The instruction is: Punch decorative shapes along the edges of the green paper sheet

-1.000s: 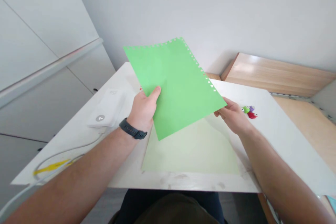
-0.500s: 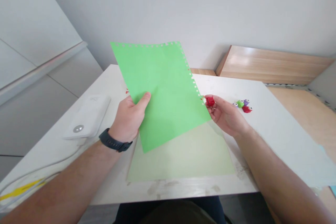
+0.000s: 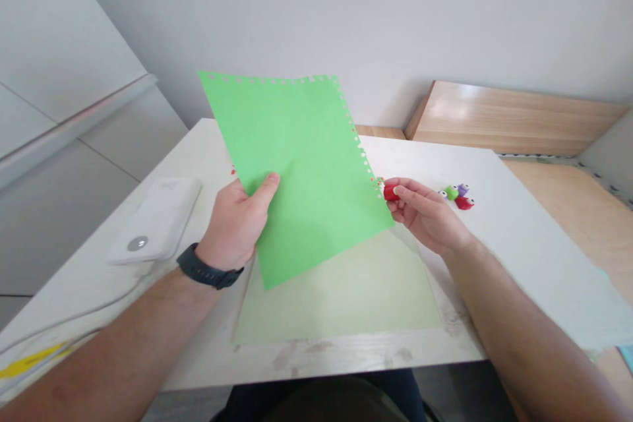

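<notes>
My left hand (image 3: 243, 221) pinches a green sheet of paper (image 3: 311, 171) at its left edge, thumb on top, and holds it raised and tilted above the table. Small punched holes run along the sheet's top and right edges. In my right hand (image 3: 428, 214) is a small red hole punch (image 3: 391, 192), set at the lower right edge of the sheet, with the thumb on it. Small orange-red paper bits show by that edge. Beneath lies a pale green sheet or mat (image 3: 341, 303), partly covered from view by the green paper.
Several small punches with eyes, among them a green one (image 3: 452, 192) and a red one (image 3: 465, 203), lie right of my right hand. A white power bank (image 3: 155, 221) with a cable (image 3: 106, 304) lies at left. A wooden panel (image 3: 514, 115) stands behind the table (image 3: 534, 257).
My right thumb has moved onto the red hole punch, which has turned slightly at the paper's edge. The green sheet and both hands have shifted a little to the left in view.
</notes>
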Action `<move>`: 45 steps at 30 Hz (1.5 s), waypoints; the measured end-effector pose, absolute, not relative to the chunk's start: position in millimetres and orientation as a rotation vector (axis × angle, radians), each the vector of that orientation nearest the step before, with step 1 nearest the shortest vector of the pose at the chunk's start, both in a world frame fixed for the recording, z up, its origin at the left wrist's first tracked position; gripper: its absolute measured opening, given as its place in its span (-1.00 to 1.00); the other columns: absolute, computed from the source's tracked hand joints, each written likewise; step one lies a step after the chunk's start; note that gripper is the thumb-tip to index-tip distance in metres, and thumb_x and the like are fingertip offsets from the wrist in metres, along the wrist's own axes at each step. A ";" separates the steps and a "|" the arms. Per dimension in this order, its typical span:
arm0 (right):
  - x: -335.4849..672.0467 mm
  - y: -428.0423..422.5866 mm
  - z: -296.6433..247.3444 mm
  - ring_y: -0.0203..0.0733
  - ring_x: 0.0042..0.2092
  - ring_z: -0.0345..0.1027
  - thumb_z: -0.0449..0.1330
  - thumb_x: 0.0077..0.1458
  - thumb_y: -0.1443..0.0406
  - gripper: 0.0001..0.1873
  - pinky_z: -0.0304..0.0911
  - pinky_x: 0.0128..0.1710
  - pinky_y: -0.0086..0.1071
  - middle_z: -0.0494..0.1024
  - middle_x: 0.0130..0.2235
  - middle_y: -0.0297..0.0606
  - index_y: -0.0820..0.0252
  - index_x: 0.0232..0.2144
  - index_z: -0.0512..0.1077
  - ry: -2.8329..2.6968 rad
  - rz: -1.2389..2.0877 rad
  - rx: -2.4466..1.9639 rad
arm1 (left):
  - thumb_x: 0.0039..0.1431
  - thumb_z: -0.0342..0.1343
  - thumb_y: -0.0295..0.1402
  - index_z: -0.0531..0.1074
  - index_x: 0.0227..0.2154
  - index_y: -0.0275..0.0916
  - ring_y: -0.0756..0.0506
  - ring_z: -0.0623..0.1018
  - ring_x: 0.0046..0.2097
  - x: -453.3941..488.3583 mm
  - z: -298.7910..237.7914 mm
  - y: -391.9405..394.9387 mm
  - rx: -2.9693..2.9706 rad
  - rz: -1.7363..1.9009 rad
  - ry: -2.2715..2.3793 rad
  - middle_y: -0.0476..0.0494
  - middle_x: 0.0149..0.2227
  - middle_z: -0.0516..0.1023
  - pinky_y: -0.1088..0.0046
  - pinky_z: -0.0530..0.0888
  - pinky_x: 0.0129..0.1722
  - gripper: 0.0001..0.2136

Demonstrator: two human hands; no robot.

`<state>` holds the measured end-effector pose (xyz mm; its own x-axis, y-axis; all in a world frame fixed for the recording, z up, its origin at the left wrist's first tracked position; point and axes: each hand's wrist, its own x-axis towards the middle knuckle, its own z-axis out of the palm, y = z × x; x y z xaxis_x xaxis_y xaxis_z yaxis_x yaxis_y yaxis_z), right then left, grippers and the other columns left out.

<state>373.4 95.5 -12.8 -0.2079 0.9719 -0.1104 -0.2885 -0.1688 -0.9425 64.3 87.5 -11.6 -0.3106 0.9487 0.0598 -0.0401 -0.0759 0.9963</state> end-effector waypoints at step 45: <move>377.3 93.2 -12.0 -0.27 -0.29 0.31 0.47 0.14 0.17 -0.71 0.16 -0.37 -0.33 0.58 -0.18 -0.24 0.10 -0.10 0.64 -1.206 1.503 -1.098 | 0.20 0.32 -0.02 0.66 -0.11 -0.10 -0.34 0.62 0.19 65.9 -2.7 84.5 1.055 1.491 1.424 -0.17 -0.01 0.73 0.09 0.62 0.16 -0.68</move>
<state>377.3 93.2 -12.0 -0.2103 0.9721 -0.1041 -0.1090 -0.1291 -0.9856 65.9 84.5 -2.7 -0.3299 0.9432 0.0404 -0.0035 -0.0440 0.9990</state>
